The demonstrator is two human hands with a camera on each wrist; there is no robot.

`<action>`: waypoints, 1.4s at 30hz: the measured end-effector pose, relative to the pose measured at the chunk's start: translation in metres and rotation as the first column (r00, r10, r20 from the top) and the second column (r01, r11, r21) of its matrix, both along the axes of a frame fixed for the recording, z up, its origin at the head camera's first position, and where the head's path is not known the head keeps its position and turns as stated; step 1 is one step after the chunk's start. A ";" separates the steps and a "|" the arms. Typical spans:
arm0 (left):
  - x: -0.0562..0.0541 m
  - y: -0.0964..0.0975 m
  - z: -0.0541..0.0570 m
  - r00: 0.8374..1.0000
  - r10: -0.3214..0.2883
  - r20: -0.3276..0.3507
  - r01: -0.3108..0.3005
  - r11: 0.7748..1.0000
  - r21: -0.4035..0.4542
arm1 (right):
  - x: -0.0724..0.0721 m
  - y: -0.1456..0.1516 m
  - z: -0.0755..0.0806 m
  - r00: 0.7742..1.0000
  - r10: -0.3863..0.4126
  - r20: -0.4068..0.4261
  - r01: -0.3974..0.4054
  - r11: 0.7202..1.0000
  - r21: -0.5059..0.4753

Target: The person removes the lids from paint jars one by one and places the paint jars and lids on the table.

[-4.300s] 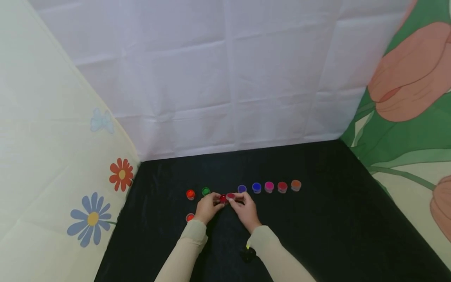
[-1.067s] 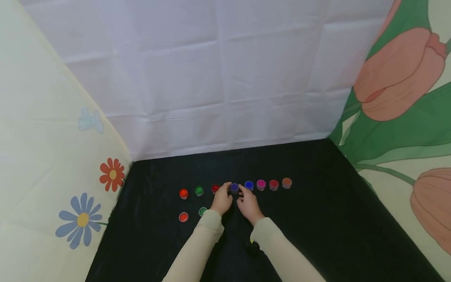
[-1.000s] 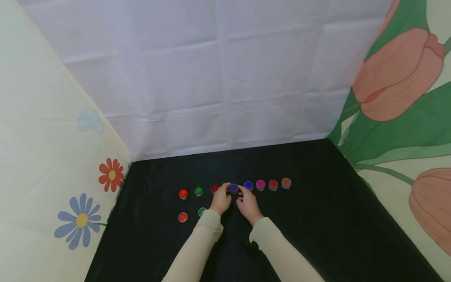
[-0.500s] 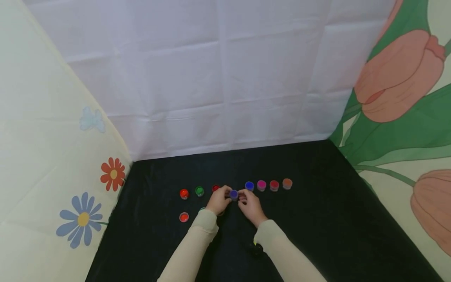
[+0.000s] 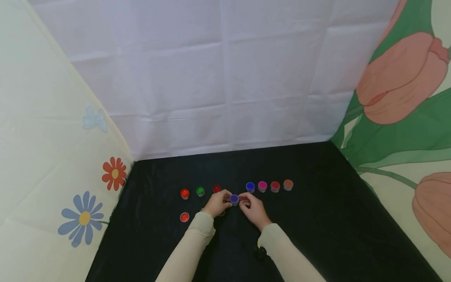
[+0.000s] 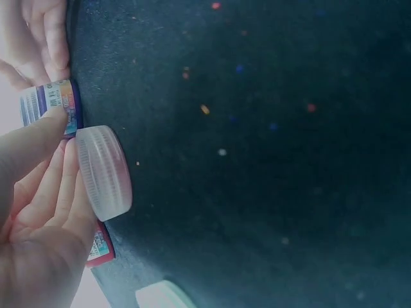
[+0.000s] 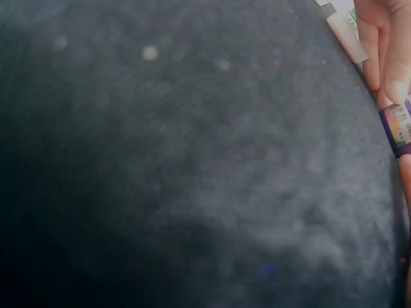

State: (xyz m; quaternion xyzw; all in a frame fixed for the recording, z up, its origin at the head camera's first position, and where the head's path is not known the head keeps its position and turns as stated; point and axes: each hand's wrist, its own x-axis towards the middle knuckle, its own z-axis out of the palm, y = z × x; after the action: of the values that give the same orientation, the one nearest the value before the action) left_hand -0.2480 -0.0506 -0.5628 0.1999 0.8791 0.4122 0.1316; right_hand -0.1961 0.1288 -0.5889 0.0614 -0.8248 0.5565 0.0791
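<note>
In the head view a small paint pot with a purple top (image 5: 234,199) is between both hands, in front of the back row. My left hand (image 5: 216,203) grips it from the left, the thumb against its printed label in the left wrist view. From the right, my right hand (image 5: 254,209) pinches at it with its fingertips; in the right wrist view only a sliver of that hand shows at the edge. Beside the left fingers a clear ridged lid with a red tint (image 6: 103,173) stands out in the left wrist view. A dark red pot (image 5: 217,188) stands just behind the left hand.
Further left are a green pot (image 5: 200,191) and an orange-red pot (image 5: 184,193), with an orange-red lid (image 5: 184,217) in front. Blue (image 5: 250,187), pink (image 5: 262,186), red (image 5: 275,186) and orange (image 5: 288,185) pots line the right. A green-rimmed lid (image 6: 164,295) is partly visible.
Earlier both hands held the dark red pot and its lid; that pot now stands in the back row. The purple pot has since come out of the row, nearer the person, between both hands.
</note>
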 end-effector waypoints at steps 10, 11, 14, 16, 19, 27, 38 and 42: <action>0.002 0.000 -0.001 1.000 0.016 0.007 -0.016 1.000 -0.016 | -0.001 -0.001 -0.003 1.000 0.000 0.021 0.001 0.998 -0.064; 0.002 0.000 -0.001 1.000 0.019 0.006 -0.018 1.000 -0.017 | -0.001 -0.002 -0.003 1.000 0.004 0.026 -0.002 0.998 -0.068; 0.003 -0.001 -0.002 1.000 0.030 0.000 -0.030 0.999 -0.015 | -0.002 -0.003 -0.003 1.000 0.013 0.024 -0.011 0.998 -0.062; 0.003 -0.002 -0.002 0.999 0.039 -0.004 -0.039 0.999 -0.011 | -0.003 -0.003 -0.003 1.000 0.018 0.020 -0.016 0.998 -0.058; 0.004 -0.002 -0.003 0.999 0.049 0.001 -0.049 0.999 0.004 | -0.003 -0.004 -0.003 1.000 0.018 0.008 -0.018 0.999 -0.047; 0.005 -0.001 -0.002 0.999 0.035 -0.011 -0.034 0.999 0.018 | -0.003 -0.001 -0.004 1.000 0.020 0.007 -0.020 1.000 -0.023; 0.005 -0.001 -0.003 0.999 0.043 0.001 -0.043 0.999 0.022 | -0.003 0.000 0.001 0.997 0.049 0.064 -0.047 0.998 -0.037; 0.005 -0.001 -0.002 0.999 0.051 0.010 -0.051 0.998 0.028 | -0.005 -0.001 -0.001 0.997 0.040 0.064 -0.036 0.997 -0.064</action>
State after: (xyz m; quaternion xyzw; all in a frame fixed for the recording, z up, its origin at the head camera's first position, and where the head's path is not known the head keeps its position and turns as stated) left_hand -0.2427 -0.0515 -0.5653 0.1773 0.8773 0.4288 0.1223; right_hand -0.2009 0.1274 -0.5902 0.0564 -0.8077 0.5853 0.0431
